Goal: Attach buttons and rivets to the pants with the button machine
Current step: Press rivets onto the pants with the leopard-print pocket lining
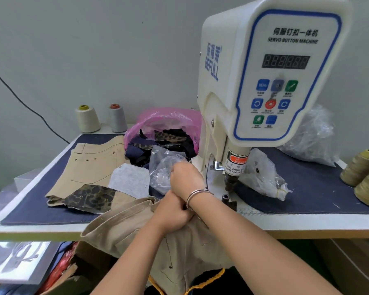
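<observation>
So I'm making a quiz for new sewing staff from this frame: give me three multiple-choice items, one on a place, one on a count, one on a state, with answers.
1. Where is the pink bag?
A. left of the machine, behind the scraps
B. on the floor
C. right of the tan cones

2. How many thread cones stand at the table's back left corner?
A. one
B. two
C. four

3. What is the left hand doing?
A. pressing a panel key
B. lying flat on the table
C. gripping the pants

Answers: 1 A, the bag sits against the machine's left side. 2 B, a cream cone and a grey cone stand there. 3 C, its fingers are curled into the khaki cloth at the table edge.
</observation>
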Demonstrator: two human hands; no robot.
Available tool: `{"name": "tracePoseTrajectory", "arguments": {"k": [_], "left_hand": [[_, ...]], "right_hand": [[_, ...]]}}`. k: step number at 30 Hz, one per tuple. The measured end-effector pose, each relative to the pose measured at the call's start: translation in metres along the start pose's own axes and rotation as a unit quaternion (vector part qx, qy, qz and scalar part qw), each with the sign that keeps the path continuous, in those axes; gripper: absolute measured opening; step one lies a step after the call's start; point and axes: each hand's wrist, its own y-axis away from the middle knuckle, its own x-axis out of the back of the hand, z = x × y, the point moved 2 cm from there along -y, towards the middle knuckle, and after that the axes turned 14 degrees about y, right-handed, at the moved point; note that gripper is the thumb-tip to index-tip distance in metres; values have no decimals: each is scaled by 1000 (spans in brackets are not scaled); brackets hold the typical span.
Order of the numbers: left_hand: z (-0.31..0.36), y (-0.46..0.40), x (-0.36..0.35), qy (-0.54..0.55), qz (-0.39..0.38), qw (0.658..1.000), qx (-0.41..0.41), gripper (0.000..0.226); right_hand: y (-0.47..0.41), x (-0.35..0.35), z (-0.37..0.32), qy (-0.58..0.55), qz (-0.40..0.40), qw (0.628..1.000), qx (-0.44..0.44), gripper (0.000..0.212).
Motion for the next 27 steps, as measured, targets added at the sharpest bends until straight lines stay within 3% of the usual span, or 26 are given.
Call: {"name": "tracePoseTrajectory", "arguments": {"k": [4, 10, 22, 27], "left_hand": [[-1, -1, 0, -18, 10, 1000, 8, 17], [-3, -3, -1, -53, 17, 998, 7, 3], [-5, -2, -2, -110, 12, 993, 29, 36], [-6, -2, -3, -109, 0, 993, 54, 14]], "right_hand": [[-15, -13, -6, 93, -18, 995, 1, 22], [-28, -21, -10, 123, -15, 990, 68, 33], [-38, -28, -12, 173, 6, 981, 85, 23], [-36, -27, -10, 151, 34, 984, 93, 21]]}}
